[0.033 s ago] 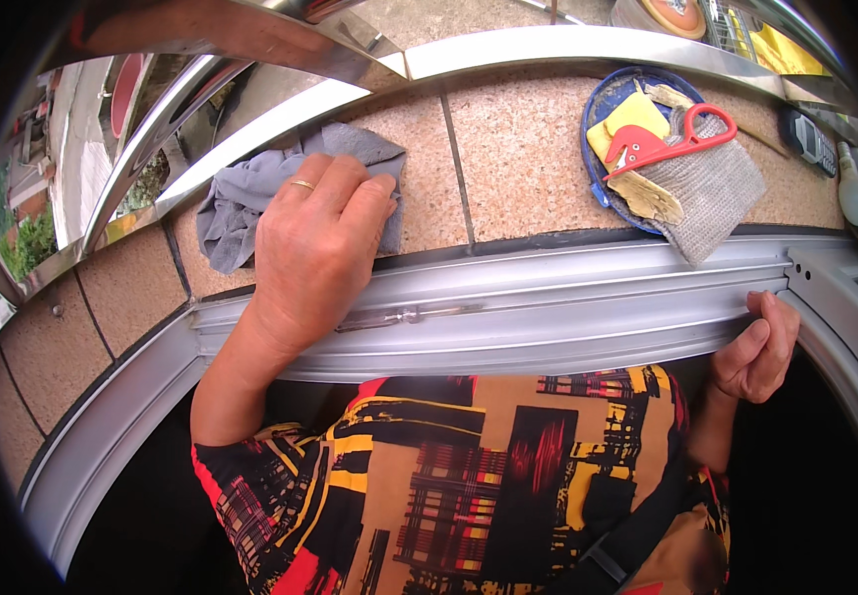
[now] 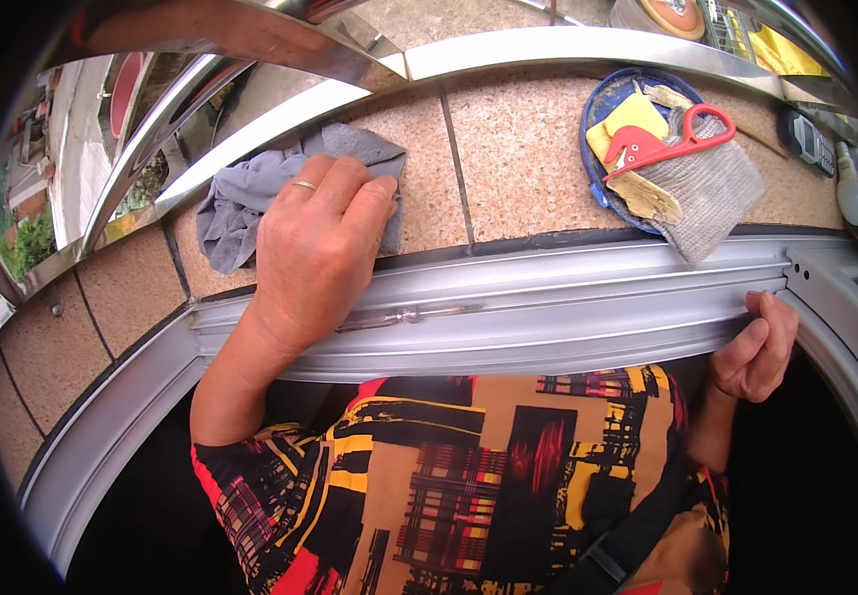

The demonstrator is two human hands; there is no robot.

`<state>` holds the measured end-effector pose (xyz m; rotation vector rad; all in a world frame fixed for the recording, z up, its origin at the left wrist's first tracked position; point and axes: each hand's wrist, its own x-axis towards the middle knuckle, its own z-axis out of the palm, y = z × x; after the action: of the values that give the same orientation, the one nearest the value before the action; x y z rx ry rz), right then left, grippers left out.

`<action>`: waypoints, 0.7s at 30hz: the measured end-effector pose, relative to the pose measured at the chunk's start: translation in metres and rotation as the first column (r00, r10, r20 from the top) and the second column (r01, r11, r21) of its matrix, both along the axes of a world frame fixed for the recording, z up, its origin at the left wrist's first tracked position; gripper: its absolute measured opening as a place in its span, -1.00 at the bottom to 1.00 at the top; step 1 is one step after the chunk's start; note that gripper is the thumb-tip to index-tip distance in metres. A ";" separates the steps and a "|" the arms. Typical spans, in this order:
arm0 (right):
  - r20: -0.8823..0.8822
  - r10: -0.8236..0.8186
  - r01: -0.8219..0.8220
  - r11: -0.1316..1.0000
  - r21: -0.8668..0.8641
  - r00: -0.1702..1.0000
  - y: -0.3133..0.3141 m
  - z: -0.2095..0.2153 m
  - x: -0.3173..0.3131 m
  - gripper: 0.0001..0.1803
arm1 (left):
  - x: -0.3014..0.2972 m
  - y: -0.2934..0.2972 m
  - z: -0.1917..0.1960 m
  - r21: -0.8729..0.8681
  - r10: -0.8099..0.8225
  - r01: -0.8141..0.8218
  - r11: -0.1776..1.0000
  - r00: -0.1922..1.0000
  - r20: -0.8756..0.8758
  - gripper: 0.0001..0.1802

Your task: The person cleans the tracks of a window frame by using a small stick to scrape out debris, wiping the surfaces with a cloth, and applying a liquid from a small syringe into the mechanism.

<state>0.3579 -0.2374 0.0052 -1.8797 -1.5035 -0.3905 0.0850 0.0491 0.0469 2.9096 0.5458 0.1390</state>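
Tiled ledge (image 2: pixel 518 164): my left fingers (image 2: pixel 318 178) clutch grey cloth (image 2: pixel 231 213), wiping, I'd judge; right fingers (image 2: pixel 776 337) half-curled, hold unclear; next pass wants pressure.

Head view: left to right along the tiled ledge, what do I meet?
Gray cloth under the left hand, blue dish, thin brown stick, dark keypad handset, white light bulb.

Daylight falls on your tiled window sill (image 2: pixel 518 159) and silver metal frame (image 2: pixel 558 337).
Dark joints part the sill's speckled tan tiles before you; along their far edge, a polished metal rail (image 2: pixel 508 55) gleams white, with pale concrete ground (image 2: pixel 439 17) beyond and green foliage (image 2: pixel 34 230) far left.
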 end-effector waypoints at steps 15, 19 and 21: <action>-0.017 -0.020 0.021 0.996 0.082 1.000 -0.009 -0.013 0.011 -0.75 | 0.107 -0.020 -0.030 -0.863 0.286 -0.215 0.456 0.954 -0.086 -0.59; -0.002 -0.051 0.051 0.992 0.119 0.999 -0.013 -0.012 0.010 -0.73 | 0.135 -0.024 -0.030 -0.876 0.361 -0.298 0.378 0.919 -0.157 -0.56; 0.021 -0.088 0.084 0.987 0.140 0.996 -0.018 -0.011 0.007 -0.71 | 0.144 -0.030 -0.027 -0.856 0.344 -0.301 0.421 0.926 -0.157 -0.61</action>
<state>0.3651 -0.2551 -0.0063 -1.8396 -1.3790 -0.5489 0.2286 0.0187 0.0203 1.7505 0.8561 -0.0359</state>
